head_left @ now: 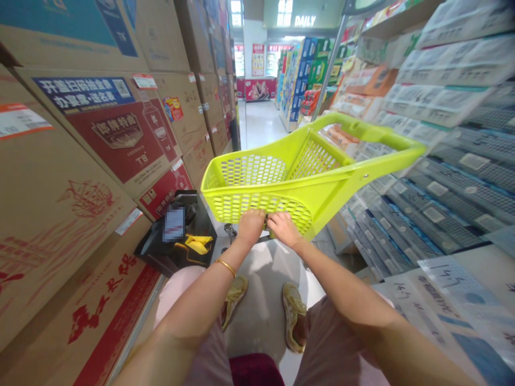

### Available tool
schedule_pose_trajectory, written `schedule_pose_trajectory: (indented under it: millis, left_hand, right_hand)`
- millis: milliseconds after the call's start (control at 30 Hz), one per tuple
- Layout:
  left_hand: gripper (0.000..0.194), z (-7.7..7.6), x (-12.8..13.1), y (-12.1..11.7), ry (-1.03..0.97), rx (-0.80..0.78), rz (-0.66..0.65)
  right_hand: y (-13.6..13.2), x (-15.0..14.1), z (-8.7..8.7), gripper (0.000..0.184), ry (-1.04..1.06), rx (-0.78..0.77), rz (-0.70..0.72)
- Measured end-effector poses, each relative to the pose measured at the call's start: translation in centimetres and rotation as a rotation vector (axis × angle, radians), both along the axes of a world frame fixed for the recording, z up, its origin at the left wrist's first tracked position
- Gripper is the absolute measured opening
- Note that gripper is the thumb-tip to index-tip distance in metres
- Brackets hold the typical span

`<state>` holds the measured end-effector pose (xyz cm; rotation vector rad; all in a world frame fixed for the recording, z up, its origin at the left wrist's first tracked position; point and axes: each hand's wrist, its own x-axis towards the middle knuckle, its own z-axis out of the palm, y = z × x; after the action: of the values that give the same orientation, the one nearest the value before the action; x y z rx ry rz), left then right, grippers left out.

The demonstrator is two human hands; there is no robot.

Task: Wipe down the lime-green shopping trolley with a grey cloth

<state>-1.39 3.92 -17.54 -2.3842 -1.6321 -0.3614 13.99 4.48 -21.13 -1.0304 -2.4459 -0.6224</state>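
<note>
A lime-green plastic shopping cart [277,187] with perforated sides stands crosswise in front of me, its handle up at the right. My left hand [252,227], with a gold bangle on the wrist, is closed at the lower side of the basket. Close beside it, my right hand [285,229] is closed too, its fingers curled. A small dark piece [266,221] shows between the two hands. What the fingers hold is mostly hidden behind them.
Stacked cardboard cartons [120,128] wall the left side. A black box [193,214] holding a yellow item [198,244] sits near my left knee. Packaged goods [434,187] fill the right side. Beyond the cart, an aisle [263,126] runs past shelves [300,75].
</note>
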Motion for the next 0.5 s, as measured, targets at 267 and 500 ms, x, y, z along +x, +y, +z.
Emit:
schedule_pose_trajectory:
  millis: [267, 500]
  left_hand:
    - [0.031, 0.2, 0.8, 0.0, -0.095, 0.088, -0.095]
    - [0.031, -0.2, 2.5, 0.6, -0.095, 0.084, -0.031]
  right_hand:
    - [0.3, 1.0, 5.3, 0.018, 0.329, 0.197, -0.077]
    - [0.8, 2.3, 4.7, 0.015, 0.349, 0.226, -0.114]
